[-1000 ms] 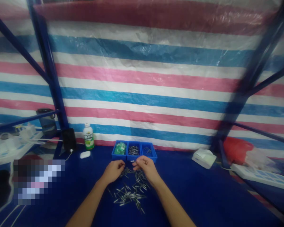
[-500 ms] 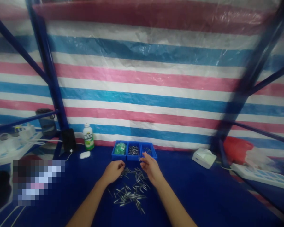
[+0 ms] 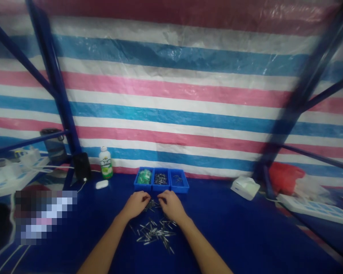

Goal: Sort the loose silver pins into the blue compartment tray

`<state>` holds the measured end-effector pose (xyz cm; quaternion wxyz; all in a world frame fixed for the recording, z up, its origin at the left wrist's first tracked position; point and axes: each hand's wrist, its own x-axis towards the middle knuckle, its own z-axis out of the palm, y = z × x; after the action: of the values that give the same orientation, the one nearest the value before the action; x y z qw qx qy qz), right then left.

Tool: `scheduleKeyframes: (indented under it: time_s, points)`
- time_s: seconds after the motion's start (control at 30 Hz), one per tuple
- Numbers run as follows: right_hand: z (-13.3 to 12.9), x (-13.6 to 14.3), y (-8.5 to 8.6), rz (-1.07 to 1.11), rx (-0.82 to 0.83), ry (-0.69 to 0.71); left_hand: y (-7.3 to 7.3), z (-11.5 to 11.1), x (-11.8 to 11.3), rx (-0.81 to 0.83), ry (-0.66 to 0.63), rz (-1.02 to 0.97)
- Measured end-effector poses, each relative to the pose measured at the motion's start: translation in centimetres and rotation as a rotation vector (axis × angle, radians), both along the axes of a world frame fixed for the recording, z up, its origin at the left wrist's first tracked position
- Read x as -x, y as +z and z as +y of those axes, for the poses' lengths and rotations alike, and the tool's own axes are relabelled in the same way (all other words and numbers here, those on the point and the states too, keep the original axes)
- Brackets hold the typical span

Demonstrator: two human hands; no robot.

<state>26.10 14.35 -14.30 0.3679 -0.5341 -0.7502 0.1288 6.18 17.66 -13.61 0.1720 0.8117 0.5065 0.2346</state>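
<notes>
My left hand (image 3: 136, 204) is closed, with fingertips pinched together at the left edge of a small group of thin silvery metal pins (image 3: 151, 204). Opposite it, my right hand (image 3: 172, 204) reaches in from the right, thumb and fingers curled together beside the same pins. Whatever either hand pinches is too small to make out. Closer to me a looser heap of similar metal pins (image 3: 156, 233) lies scattered on the blue tabletop (image 3: 217, 228). Just beyond my hands, a blue three-part bin (image 3: 161, 189) holds a green bag (image 3: 144, 177), many small metal pieces (image 3: 161, 179) and a few pieces (image 3: 177, 178).
A white-and-green bottle (image 3: 106, 163) and a white case (image 3: 102, 184) stand at the back left, near a power strip (image 3: 20, 173) with cables. On the right are a tissue pack (image 3: 245, 188), a red bag (image 3: 286, 177) and another power strip (image 3: 317, 210). A striped sheet hangs behind.
My right hand has come down and left from in front of the right compartment to the pins, and its fingers have closed. My left hand stays almost in place.
</notes>
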Motion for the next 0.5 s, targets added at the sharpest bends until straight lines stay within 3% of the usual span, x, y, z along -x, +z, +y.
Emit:
scheduleKeyframes:
  time_s: [0.2, 0.5]
  points:
    - [0.3, 2.6, 0.0, -0.277, -0.013, -0.021, -0.4, 0.3, 0.0, -0.002, -0.016, 0.042]
    - [0.7, 3.0, -0.5, -0.327, 0.023, -0.034, -0.1, 0.1, 0.1, 0.014, -0.055, 0.048]
